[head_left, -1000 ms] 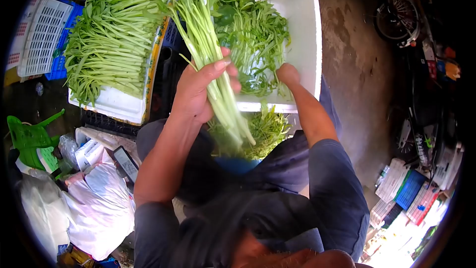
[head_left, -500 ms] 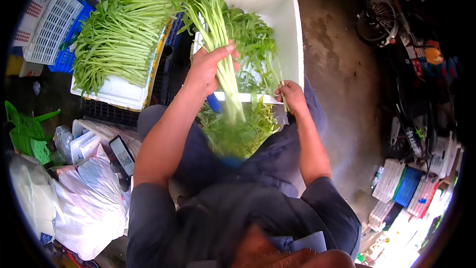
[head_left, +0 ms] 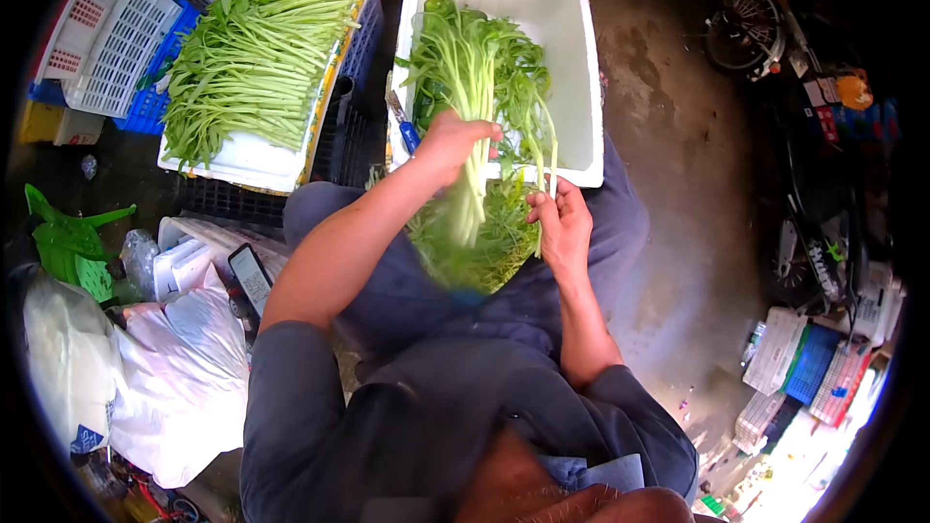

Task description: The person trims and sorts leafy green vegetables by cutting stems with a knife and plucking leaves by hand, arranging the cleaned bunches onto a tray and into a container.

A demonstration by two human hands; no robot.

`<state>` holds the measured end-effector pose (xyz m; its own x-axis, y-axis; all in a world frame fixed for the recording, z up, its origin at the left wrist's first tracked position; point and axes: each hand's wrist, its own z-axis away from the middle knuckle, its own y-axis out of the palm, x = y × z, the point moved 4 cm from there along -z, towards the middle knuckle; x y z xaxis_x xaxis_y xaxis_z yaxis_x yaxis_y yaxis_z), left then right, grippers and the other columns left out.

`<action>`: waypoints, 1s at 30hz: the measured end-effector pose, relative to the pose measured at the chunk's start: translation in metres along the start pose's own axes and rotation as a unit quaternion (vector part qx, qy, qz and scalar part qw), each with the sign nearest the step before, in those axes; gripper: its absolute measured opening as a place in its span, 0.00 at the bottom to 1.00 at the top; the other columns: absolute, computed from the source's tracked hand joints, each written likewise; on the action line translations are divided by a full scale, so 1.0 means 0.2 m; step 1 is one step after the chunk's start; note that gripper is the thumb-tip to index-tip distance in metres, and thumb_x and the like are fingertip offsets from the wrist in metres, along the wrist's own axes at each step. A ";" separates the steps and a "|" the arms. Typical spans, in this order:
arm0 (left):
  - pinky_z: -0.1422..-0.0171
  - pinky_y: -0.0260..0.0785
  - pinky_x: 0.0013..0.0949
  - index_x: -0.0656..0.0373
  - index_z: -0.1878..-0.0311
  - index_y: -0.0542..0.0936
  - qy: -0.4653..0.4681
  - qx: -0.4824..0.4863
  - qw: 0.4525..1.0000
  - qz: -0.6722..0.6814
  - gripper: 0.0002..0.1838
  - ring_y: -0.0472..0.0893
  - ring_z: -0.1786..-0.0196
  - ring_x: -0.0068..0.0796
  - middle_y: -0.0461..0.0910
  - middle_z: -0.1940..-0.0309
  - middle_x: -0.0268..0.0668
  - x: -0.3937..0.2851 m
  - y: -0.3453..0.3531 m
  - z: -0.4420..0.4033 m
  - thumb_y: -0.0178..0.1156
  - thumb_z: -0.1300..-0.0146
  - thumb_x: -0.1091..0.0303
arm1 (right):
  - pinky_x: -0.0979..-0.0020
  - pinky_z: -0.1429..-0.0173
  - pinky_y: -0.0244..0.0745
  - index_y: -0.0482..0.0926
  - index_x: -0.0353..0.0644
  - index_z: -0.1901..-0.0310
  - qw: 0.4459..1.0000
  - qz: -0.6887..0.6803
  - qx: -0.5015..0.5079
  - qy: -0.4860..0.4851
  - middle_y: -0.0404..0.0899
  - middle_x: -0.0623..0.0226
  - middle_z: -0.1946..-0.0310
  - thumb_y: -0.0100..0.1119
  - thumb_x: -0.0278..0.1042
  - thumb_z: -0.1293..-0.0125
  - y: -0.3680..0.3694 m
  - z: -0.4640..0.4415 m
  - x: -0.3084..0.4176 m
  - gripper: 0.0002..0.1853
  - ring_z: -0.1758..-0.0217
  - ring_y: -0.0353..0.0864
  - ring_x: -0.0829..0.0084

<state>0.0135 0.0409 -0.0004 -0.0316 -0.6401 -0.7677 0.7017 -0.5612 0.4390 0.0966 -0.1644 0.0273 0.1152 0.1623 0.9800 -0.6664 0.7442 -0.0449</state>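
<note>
A deep white foam box [head_left: 573,73], smooth-walled and squarish with thick rims, stands at the far centre. Loose leafy greens lie in it toward the left and middle, with rounded dark-green produce [head_left: 440,6] in the far left corner. To its left, a shallow white foam tray [head_left: 260,159] carries a broad layer of greens [head_left: 262,63], slim pale stems side by side, most leaves to the left and stem ends to the right. Nearer, between the knees, sits a feathery, tangled heap of greens [head_left: 506,240]; what holds it is hidden.

The bundle of stems [head_left: 473,87] crosses the box's near rim — long, smooth, pale green stalks with soft leaves. Its long axis runs far to near, leaves far over the box, bare ends near above the heap and blurred. The left hand [head_left: 455,143] is wrapped around it, thumb across the stalks. To the right, the right hand [head_left: 564,221] pinches a few thin stems [head_left: 539,157], also lying far to near with leafy tops far. A blue-handled tool [head_left: 408,136], straight and narrow, rests by the box's near left edge.
</note>
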 end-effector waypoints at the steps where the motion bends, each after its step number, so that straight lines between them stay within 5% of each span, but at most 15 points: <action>1: 0.62 0.79 0.35 0.71 0.56 0.82 0.000 0.000 1.000 0.008 0.13 0.84 0.67 0.34 0.85 0.65 0.43 0.02 0.00 -0.01 0.69 0.42 0.73 | 0.76 0.61 0.77 0.75 0.30 0.40 1.000 0.026 0.001 -0.012 0.85 0.63 0.62 0.59 0.24 0.29 0.01 0.02 0.00 0.18 0.67 0.81 0.80; 5: 0.63 0.79 0.34 0.71 0.56 0.83 0.000 0.015 1.000 0.019 0.13 0.84 0.66 0.33 0.85 0.65 0.42 0.03 0.01 -0.02 0.69 0.40 0.71 | 0.78 0.61 0.77 0.76 0.32 0.39 0.975 0.190 0.031 -0.109 0.83 0.68 0.59 0.58 0.21 0.29 0.07 0.05 -0.02 0.17 0.64 0.79 0.83; 10: 0.61 0.79 0.36 0.69 0.54 0.82 0.008 0.025 0.999 0.044 0.14 0.84 0.65 0.32 0.85 0.63 0.42 0.03 0.00 -0.03 0.69 0.38 0.69 | 0.71 0.60 0.78 0.77 0.37 0.40 0.924 0.313 0.056 -0.213 0.84 0.60 0.64 0.64 0.24 0.33 0.15 0.06 0.04 0.20 0.66 0.82 0.75; 14: 0.57 0.81 0.38 0.66 0.47 0.80 -0.037 0.037 0.992 0.112 0.14 0.85 0.61 0.33 0.85 0.60 0.40 -0.02 0.02 0.01 0.64 0.33 0.69 | 0.52 0.52 0.80 0.76 0.39 0.40 0.923 0.309 0.081 -0.215 0.83 0.44 0.55 0.63 0.24 0.36 0.19 0.05 0.02 0.22 0.55 0.85 0.43; 20: 0.62 0.80 0.36 0.67 0.47 0.80 0.032 0.036 0.998 0.041 0.15 0.84 0.65 0.32 0.84 0.61 0.41 -0.03 0.04 -0.01 0.65 0.35 0.72 | 0.47 0.46 0.79 0.75 0.38 0.39 0.897 0.379 0.135 -0.184 0.82 0.43 0.51 0.59 0.22 0.39 0.22 0.04 0.06 0.24 0.52 0.82 0.38; 26: 0.60 0.82 0.36 0.68 0.46 0.79 0.024 0.051 0.998 0.020 0.15 0.84 0.62 0.33 0.84 0.58 0.42 -0.05 0.01 -0.02 0.65 0.35 0.74 | 0.57 0.43 0.80 0.74 0.37 0.35 0.899 0.314 0.242 -0.185 0.75 0.45 0.37 0.63 0.27 0.39 0.14 -0.01 0.09 0.28 0.42 0.82 0.51; 27: 0.58 0.82 0.37 0.68 0.45 0.79 0.030 0.063 0.997 0.026 0.16 0.85 0.60 0.33 0.84 0.57 0.42 -0.06 0.02 -0.02 0.64 0.35 0.74 | 0.64 0.40 0.78 0.73 0.35 0.34 0.935 0.251 0.227 -0.103 0.70 0.48 0.31 0.66 0.30 0.40 0.12 -0.04 0.15 0.31 0.39 0.80 0.58; 30: 0.53 0.83 0.38 0.68 0.43 0.79 0.034 0.102 0.994 0.012 0.17 0.85 0.55 0.34 0.84 0.54 0.44 -0.04 0.04 -0.02 0.63 0.34 0.76 | 0.68 0.40 0.77 0.70 0.33 0.32 0.966 0.161 0.152 -0.136 0.69 0.47 0.31 0.65 0.36 0.37 0.09 -0.20 0.21 0.33 0.43 0.81 0.60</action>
<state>0.0222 0.0448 0.0071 0.0363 -0.6224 -0.7818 0.5418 -0.6451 0.5388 0.1198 -0.1180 0.0590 -0.3038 0.1471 0.9413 -0.8260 0.4517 -0.3371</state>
